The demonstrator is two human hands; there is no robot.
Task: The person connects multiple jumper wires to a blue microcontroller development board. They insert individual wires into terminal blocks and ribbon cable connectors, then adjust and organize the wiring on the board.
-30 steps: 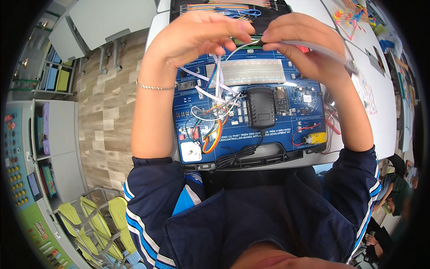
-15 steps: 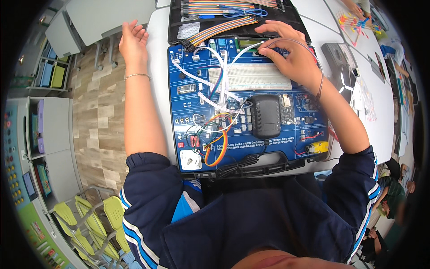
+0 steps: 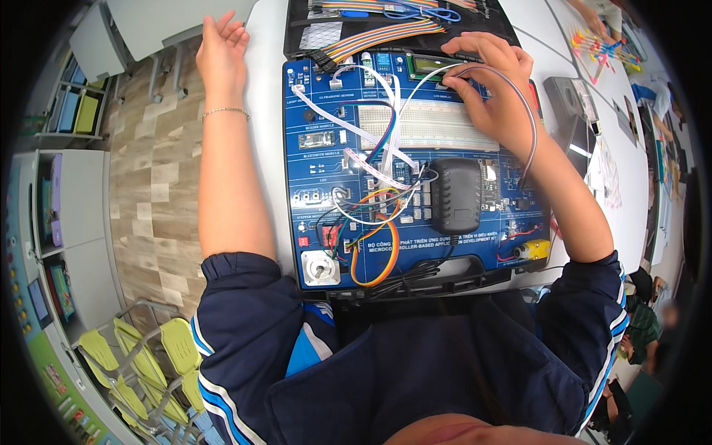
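Your right hand (image 3: 495,89) is curled down on the top right of the blue circuit board (image 3: 415,170), fingertips (image 3: 463,70) pressed at the small display (image 3: 434,65); whether they pinch a wire there I can't tell. A thin grey wire (image 3: 528,119) loops over the back of that hand and drops to the board near your wrist. Your left hand (image 3: 220,46) is well apart from it, off the board's left edge, flat and spread, palm down on the white desk (image 3: 263,89), gripping nothing. Between your hands: the white breadboard (image 3: 423,124), just under your right palm, and white ribbon wires (image 3: 371,141) crossing the board's middle. Nearer you than your right hand sits a black adapter block (image 3: 455,194); left of it, a tangle of coloured jumper wires (image 3: 367,237). A white knob (image 3: 320,268) sits at the board's near left corner, close to your left elbow. Beyond both hands lies a rainbow ribbon cable (image 3: 378,35) in the open case lid (image 3: 311,22).
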